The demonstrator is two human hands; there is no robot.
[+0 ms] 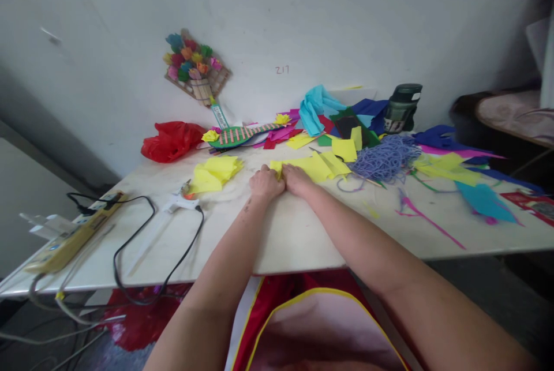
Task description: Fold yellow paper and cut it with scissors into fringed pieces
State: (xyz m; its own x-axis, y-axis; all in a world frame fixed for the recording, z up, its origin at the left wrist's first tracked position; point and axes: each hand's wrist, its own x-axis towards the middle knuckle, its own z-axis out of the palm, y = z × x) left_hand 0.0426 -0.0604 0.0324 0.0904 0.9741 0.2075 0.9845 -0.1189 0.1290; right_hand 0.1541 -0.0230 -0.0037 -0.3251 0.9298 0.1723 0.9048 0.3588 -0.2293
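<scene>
My left hand [266, 182] and my right hand [296, 179] are side by side at the middle of the table, nearly touching. Between their closed fingers shows a small piece of yellow crepe paper [276, 166], pressed close to the tabletop. My fingertips are partly hidden behind the hands. Just beyond my right hand lie more yellow paper strips [318, 168]. Left of my left hand rests a loose stack of yellow paper pieces [215, 175]. A white glue gun [180, 202] with a black cord lies nearer the left side.
A power strip [78, 232] with plugs sits at the left edge. Along the wall are a red plastic bag [171, 141], coloured paper scraps and a dark bottle [402, 108]. Tangled purple string [387, 157] lies to the right. A paper-flower decoration [197, 65] leans on the wall.
</scene>
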